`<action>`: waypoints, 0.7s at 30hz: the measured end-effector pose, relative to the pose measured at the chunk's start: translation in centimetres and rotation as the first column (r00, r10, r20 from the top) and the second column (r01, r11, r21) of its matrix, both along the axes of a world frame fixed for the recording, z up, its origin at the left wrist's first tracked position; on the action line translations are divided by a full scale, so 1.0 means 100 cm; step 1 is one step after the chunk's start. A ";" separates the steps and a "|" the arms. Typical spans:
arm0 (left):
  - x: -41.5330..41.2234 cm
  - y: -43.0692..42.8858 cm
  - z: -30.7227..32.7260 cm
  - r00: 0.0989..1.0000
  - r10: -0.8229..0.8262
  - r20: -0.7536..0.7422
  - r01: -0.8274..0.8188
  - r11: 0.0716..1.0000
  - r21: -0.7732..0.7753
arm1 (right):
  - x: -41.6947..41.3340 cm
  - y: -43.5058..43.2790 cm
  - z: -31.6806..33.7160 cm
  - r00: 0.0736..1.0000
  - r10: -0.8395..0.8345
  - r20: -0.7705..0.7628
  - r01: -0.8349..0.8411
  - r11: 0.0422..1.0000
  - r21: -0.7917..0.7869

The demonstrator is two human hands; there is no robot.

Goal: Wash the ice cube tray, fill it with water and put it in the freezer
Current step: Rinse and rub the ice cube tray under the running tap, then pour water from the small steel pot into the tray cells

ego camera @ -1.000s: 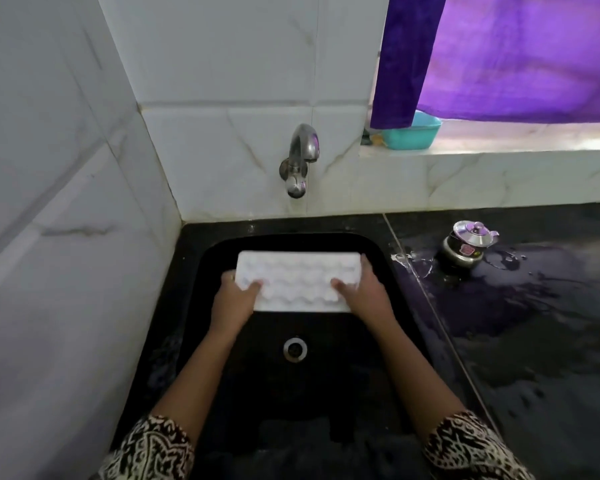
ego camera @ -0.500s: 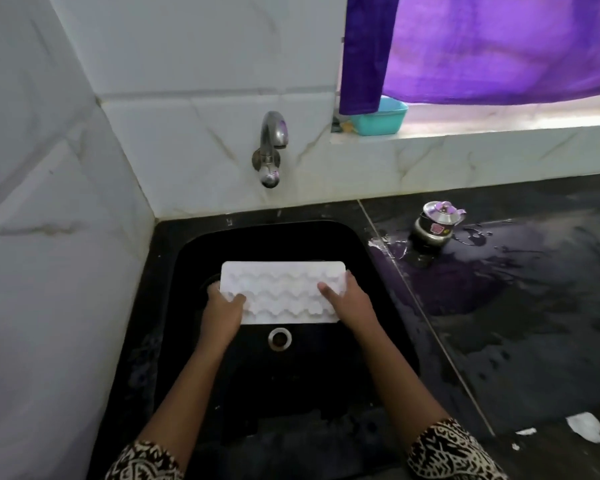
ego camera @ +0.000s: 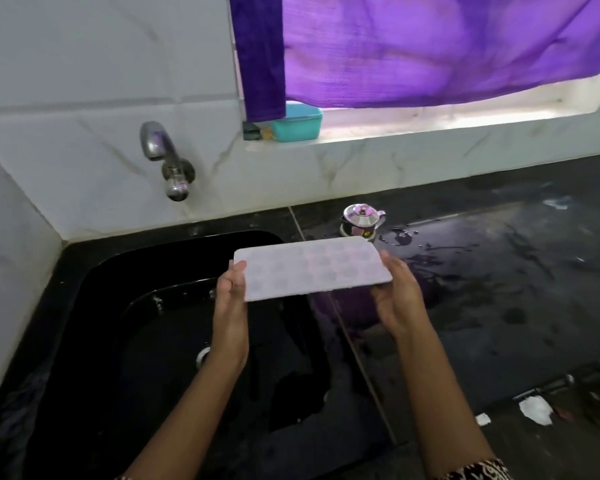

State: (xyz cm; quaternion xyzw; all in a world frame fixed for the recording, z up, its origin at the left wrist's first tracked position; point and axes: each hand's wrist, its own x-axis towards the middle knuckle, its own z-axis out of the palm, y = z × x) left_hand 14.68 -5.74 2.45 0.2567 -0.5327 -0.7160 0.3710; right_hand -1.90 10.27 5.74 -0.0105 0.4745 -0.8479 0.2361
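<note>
A white ice cube tray (ego camera: 312,268) is held level in the air over the right rim of the black sink (ego camera: 94,271), partly above the counter. My left hand (ego camera: 231,296) grips its left short end and my right hand (ego camera: 397,296) grips its right short end. The tray's top shows faint rounded cells with a purple tint; I cannot tell whether water is in them. The steel tap (ego camera: 165,161) juts from the tiled wall up to the left, with no water running from it.
A small steel lidded pot (ego camera: 361,221) stands on the wet black counter (ego camera: 499,271) just behind the tray. A teal box (ego camera: 297,124) sits on the window sill under a purple curtain (ego camera: 413,46). White scraps (ego camera: 536,410) lie at the counter's front right. A drain (ego camera: 203,356) shows in the sink's floor.
Both hands have lifted the tray out of the sink and carried it right, over the sink's right rim. The view has swung to the right.
</note>
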 end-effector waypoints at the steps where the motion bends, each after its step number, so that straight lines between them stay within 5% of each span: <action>1: -0.014 0.014 -0.005 1.000 -0.009 0.028 0.010 0.998 -0.068 | -0.013 0.012 -0.005 1.000 -0.017 -0.026 0.018 0.998 0.059; 5: -0.067 0.066 -0.032 0.975 -0.046 0.219 0.097 0.968 -0.230 | -0.073 0.063 -0.026 0.977 0.012 -0.212 0.068 0.929 0.365; 11: -0.124 0.118 -0.067 0.826 0.060 0.560 0.143 0.939 -0.312 | -0.153 0.120 -0.064 0.858 0.365 -0.360 0.107 0.558 0.823; 15: -0.143 0.140 -0.081 0.718 0.147 0.680 0.215 0.883 -0.417 | -0.181 0.139 -0.083 0.772 0.533 -0.347 0.195 0.321 0.927; 21: -0.145 0.146 -0.086 0.579 0.291 0.761 0.311 0.784 -0.537 | -0.187 0.151 -0.106 0.611 0.711 -0.347 0.298 0.200 0.933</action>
